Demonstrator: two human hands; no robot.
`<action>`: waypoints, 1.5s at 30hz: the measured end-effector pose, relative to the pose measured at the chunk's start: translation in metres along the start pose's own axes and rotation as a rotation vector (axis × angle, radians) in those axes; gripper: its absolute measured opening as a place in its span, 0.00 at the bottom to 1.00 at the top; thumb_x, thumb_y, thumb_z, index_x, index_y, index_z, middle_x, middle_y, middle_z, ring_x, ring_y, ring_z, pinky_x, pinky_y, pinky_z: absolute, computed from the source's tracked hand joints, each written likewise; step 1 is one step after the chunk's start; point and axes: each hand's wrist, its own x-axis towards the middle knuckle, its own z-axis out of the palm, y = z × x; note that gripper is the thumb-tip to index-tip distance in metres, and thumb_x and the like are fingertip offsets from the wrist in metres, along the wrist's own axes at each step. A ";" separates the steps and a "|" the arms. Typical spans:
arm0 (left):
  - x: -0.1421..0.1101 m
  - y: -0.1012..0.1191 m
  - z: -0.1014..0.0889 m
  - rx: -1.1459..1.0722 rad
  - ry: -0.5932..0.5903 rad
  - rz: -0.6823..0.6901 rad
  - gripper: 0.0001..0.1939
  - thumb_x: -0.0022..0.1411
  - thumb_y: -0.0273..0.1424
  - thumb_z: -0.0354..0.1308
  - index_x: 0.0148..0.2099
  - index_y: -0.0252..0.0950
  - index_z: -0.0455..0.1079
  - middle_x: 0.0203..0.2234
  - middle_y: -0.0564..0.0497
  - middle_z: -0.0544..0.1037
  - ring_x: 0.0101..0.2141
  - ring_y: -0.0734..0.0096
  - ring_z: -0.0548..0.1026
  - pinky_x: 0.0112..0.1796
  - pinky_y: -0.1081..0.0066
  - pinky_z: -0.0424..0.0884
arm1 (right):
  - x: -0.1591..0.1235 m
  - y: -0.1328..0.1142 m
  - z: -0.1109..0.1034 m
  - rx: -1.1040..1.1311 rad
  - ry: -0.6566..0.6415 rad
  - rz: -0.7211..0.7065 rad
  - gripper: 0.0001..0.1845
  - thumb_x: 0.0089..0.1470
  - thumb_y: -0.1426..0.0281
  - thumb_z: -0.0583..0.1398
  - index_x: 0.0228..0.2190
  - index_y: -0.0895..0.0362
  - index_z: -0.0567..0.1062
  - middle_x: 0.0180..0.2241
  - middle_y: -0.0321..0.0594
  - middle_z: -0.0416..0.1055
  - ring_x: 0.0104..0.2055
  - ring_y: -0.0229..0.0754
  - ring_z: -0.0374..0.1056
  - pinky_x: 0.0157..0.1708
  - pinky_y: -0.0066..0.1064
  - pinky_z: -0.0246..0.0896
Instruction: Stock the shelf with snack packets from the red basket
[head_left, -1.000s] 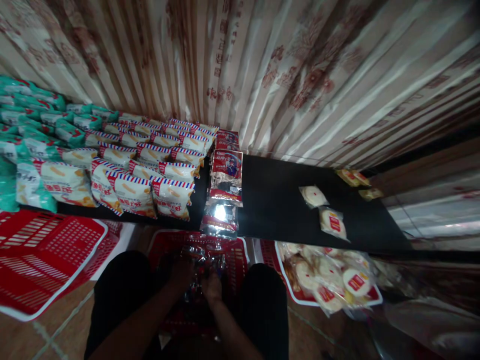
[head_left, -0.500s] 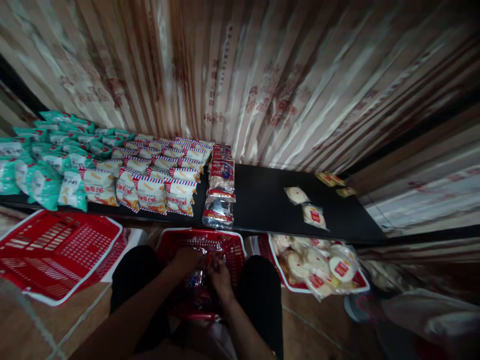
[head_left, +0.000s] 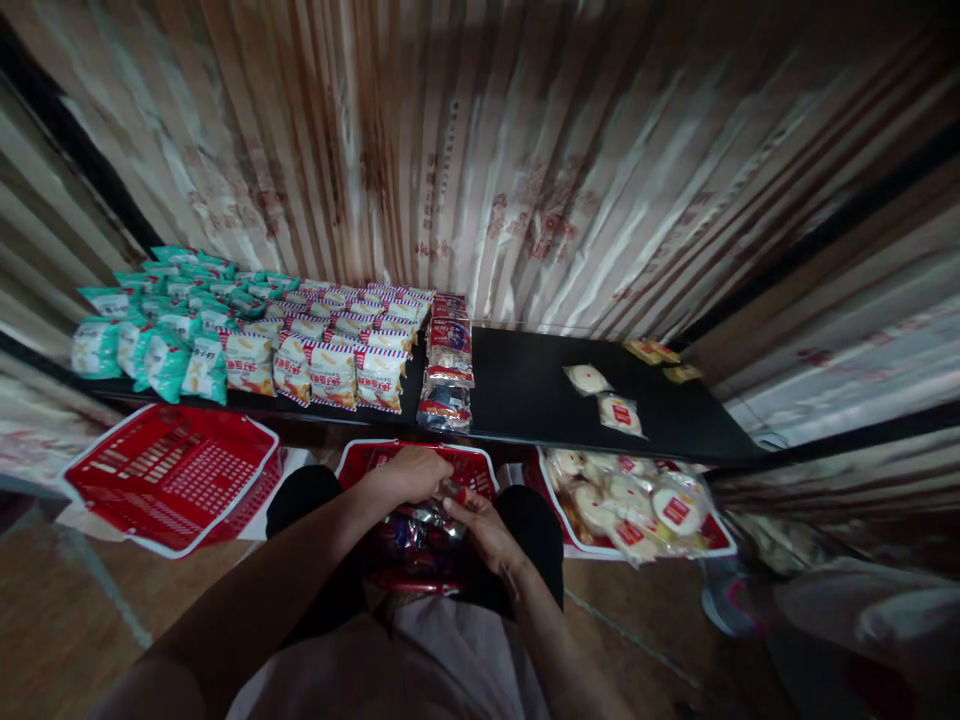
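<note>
Over the middle red basket, which stands between my knees, my left hand has its fingers curled at a small dark-red packet. My right hand pinches the same packet from the right, thumb on top. Part of the packet is hidden by the fingers. Below the hands, several shiny dark packets lie in the basket. Ahead on the black shelf is a row of red-and-clear snack packets, the nearest one lying flat at the front edge.
On the shelf's left stand green bags and white-and-red chip bags. Round cracker packets and yellow packets lie to the right. A red basket is at left, a full cracker basket at right. A person's shoe shows beyond.
Both hands have risen from deep in the middle basket to above its contents, with the dark-red packet between them. The view has shifted slightly.
</note>
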 end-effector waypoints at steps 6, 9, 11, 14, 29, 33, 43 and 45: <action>-0.012 0.008 -0.009 0.114 0.162 0.157 0.10 0.59 0.26 0.52 0.42 0.34 0.72 0.43 0.42 0.76 0.47 0.58 0.72 0.48 0.62 0.66 | -0.007 0.002 0.009 0.220 0.062 -0.028 0.21 0.39 0.64 0.70 0.38 0.57 0.77 0.36 0.42 0.78 0.39 0.45 0.74 0.46 0.39 0.63; -0.024 0.010 -0.001 0.087 0.568 0.222 0.12 0.62 0.25 0.49 0.46 0.34 0.70 0.51 0.42 0.70 0.54 0.60 0.65 0.54 0.60 0.62 | -0.011 -0.005 0.011 0.309 0.144 -0.072 0.21 0.38 0.64 0.70 0.37 0.56 0.77 0.35 0.41 0.79 0.37 0.44 0.74 0.45 0.38 0.64; -0.035 0.015 0.011 -0.034 0.767 0.201 0.12 0.63 0.26 0.47 0.44 0.34 0.70 0.45 0.44 0.73 0.49 0.62 0.69 0.51 0.62 0.65 | -0.015 -0.011 0.013 0.344 0.182 -0.109 0.21 0.38 0.64 0.70 0.37 0.56 0.77 0.35 0.40 0.78 0.38 0.44 0.74 0.44 0.36 0.65; -0.051 0.026 0.033 -0.346 0.839 0.069 0.11 0.64 0.28 0.45 0.41 0.35 0.70 0.38 0.45 0.75 0.41 0.66 0.72 0.44 0.64 0.70 | -0.022 -0.020 0.017 0.362 0.268 -0.164 0.21 0.38 0.65 0.70 0.37 0.56 0.77 0.35 0.39 0.79 0.37 0.43 0.74 0.42 0.34 0.66; -0.074 0.076 0.025 -1.622 0.410 -0.166 0.24 0.52 0.46 0.59 0.46 0.36 0.66 0.43 0.44 0.75 0.45 0.60 0.72 0.47 0.64 0.66 | -0.067 -0.002 0.026 -0.960 0.487 -0.881 0.19 0.49 0.69 0.61 0.45 0.50 0.73 0.45 0.44 0.70 0.48 0.47 0.66 0.46 0.39 0.66; -0.068 0.075 0.037 -1.641 0.422 -0.234 0.21 0.51 0.42 0.61 0.44 0.34 0.66 0.36 0.46 0.76 0.39 0.63 0.74 0.43 0.67 0.68 | -0.073 0.006 0.025 -1.214 0.482 -0.944 0.28 0.47 0.69 0.62 0.52 0.52 0.68 0.48 0.47 0.67 0.49 0.50 0.64 0.46 0.42 0.67; -0.051 0.062 0.042 -1.719 0.515 -0.394 0.20 0.40 0.39 0.64 0.36 0.35 0.71 0.30 0.48 0.78 0.33 0.63 0.76 0.35 0.70 0.70 | -0.075 -0.011 0.010 -1.103 0.389 -0.918 0.22 0.53 0.63 0.58 0.50 0.51 0.69 0.49 0.44 0.70 0.51 0.48 0.65 0.49 0.40 0.65; -0.048 0.061 0.043 -1.738 0.477 -0.389 0.22 0.39 0.40 0.64 0.37 0.35 0.71 0.31 0.47 0.78 0.33 0.62 0.76 0.35 0.68 0.71 | -0.067 -0.017 0.007 -0.891 0.539 -0.749 0.18 0.54 0.62 0.57 0.46 0.53 0.72 0.46 0.45 0.72 0.48 0.47 0.68 0.47 0.38 0.65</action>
